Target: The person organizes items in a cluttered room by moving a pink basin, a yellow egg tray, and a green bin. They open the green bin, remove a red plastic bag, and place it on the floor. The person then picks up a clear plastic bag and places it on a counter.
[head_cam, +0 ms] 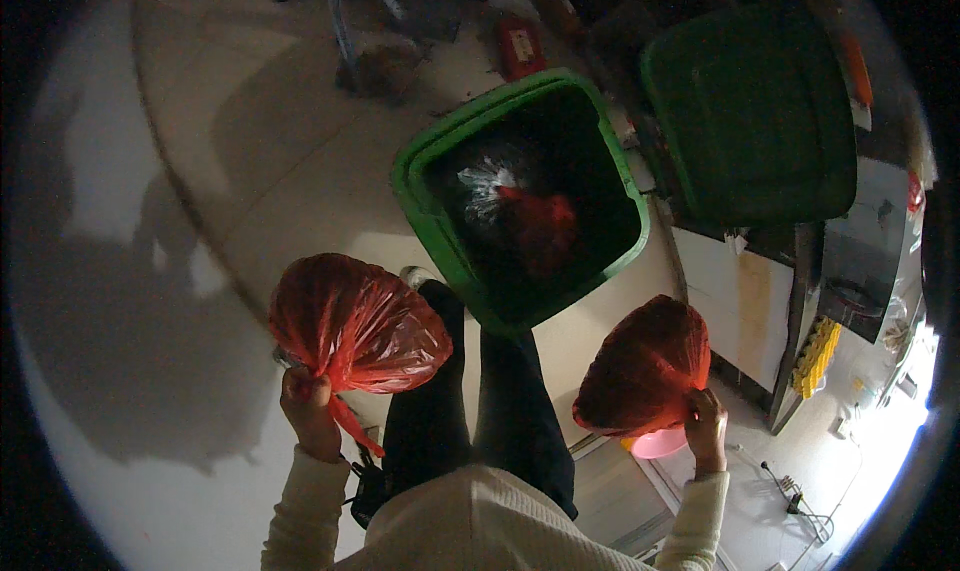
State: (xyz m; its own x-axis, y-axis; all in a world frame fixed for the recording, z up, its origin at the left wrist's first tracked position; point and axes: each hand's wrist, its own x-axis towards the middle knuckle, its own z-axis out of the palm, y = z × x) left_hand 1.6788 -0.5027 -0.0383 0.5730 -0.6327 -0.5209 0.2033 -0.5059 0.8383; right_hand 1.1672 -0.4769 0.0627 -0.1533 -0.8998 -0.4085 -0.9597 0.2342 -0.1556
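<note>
My left hand [309,409] grips the gathered neck of a full red plastic bag [360,323], and its twisted end hangs below my fist. On the other side my right hand [705,421] is closed on the neck of a second red plastic bag [649,368], which looks dark and bulging. What fills the bags cannot be made out. Between and beyond them stands a green wheelie bin [416,169] without its cover over the mouth. Down inside it lie a red plastic bag [544,218] and some clear plastic film [484,184]. Both held bags are outside the rim.
The bin's green lid [754,120] hangs back at the right. Behind the bin are a red container [521,49] and metal legs [341,15]. A pink basin [660,445] sits under the right bag. Cables [795,503] run along the wall, near a yellow egg tray [816,357].
</note>
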